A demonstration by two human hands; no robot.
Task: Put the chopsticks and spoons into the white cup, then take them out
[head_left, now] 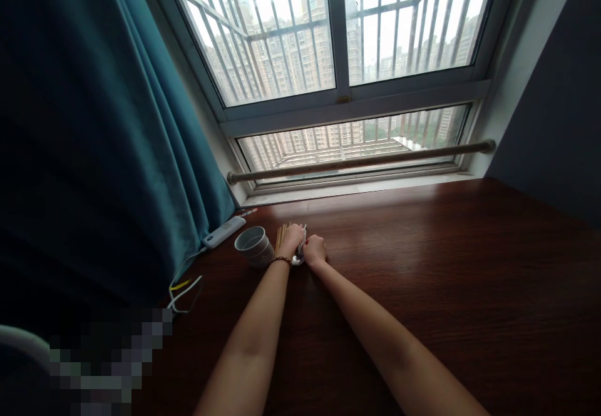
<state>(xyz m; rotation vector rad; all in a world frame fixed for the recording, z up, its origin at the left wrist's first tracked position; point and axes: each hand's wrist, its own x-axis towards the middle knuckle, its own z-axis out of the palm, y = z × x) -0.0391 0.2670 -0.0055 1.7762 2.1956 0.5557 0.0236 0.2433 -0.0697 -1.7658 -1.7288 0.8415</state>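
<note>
Both my hands rest together on the dark wooden table (422, 266) far out in front of me. My left hand (291, 241), with a bead bracelet on the wrist, is closed over a bundle of wooden chopsticks (280, 234) that stick out behind it. My right hand (314, 251) is closed beside it, fingers curled near a metal spoon (298, 257) lying between the two hands. A white-grey cup (254, 246) stands just left of my left hand, almost touching it.
A white power strip (224, 231) with its cables (184, 288) lies at the table's left edge under a teal curtain (107, 141). A barred window (338, 59) and a wooden rod (361, 161) run along the far side. A dark wall stands at the right.
</note>
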